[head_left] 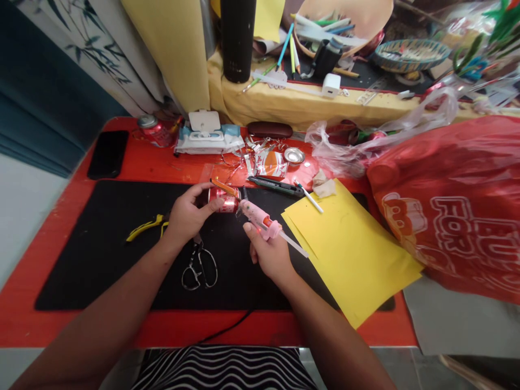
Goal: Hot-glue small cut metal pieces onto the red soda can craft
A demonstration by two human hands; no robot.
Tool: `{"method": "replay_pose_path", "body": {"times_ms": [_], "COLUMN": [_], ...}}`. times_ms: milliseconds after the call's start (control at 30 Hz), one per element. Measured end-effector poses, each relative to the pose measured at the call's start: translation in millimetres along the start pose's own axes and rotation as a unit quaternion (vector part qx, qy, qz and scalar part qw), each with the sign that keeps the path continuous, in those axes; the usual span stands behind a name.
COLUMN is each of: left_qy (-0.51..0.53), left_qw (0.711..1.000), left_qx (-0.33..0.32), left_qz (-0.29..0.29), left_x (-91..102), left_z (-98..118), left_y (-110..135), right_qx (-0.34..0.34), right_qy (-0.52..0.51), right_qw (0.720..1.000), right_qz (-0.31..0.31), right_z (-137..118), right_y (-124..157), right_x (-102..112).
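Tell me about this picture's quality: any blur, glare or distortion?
In the head view, the wide lens splays the table and stretches the forearms; the red bag shows soft glare; the left hand and right hand look sharp, with faint shadows.

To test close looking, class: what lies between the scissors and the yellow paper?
In the head view, the right hand, holding a pink glue gun, sits over the black mat between the scissors and the paper.

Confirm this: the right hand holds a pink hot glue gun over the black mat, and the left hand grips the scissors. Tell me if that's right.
Not right: the left hand grips a red drink can, not the scissors, which lie on the black mat, as the head view shows. The right hand does hold the pink hot glue gun over the mat.
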State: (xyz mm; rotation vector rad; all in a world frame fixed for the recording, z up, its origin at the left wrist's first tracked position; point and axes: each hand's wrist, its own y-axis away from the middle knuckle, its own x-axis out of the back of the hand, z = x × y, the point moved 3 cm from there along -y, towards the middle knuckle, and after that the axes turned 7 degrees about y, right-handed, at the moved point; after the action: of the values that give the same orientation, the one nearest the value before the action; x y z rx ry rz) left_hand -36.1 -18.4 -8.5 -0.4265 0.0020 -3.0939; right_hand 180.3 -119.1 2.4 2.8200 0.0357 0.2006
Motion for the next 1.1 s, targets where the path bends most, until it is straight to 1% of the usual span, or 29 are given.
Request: {"method": "replay_pose_path", "body": {"times_ms": [433,667,833,1100], "left_qy": [0.015,-0.013,-0.010,-0.026], "left_qw": [1.000,1.000,1.000,0.999], "left_qx": [-0.002,-0.012,-0.020,-0.026], "left_qz": [0.000,0.016,0.008,0.013], "left_x": [-1.0,0.6,-0.6,-0.5], "left_z": [-0.5,0.0,0.8,4.4], "left_y": [-0.2,0.2,1.0,2.0], "right_qx": [-0.006,0.004,0.011,0.008], "right_qy": [0.015,0.002,0.006,0.004], "right_qw": [1.000,1.000,1.000,1.000], "right_qz": [0.005,0.004,0.004,0.008], "right_z": [1.7,1.0,-1.1,2.4], "right_y": [-0.1,-0.1,-0.9,-1.5], "right_x": [-0.6,-1.0,-1.1,-2.3]}}
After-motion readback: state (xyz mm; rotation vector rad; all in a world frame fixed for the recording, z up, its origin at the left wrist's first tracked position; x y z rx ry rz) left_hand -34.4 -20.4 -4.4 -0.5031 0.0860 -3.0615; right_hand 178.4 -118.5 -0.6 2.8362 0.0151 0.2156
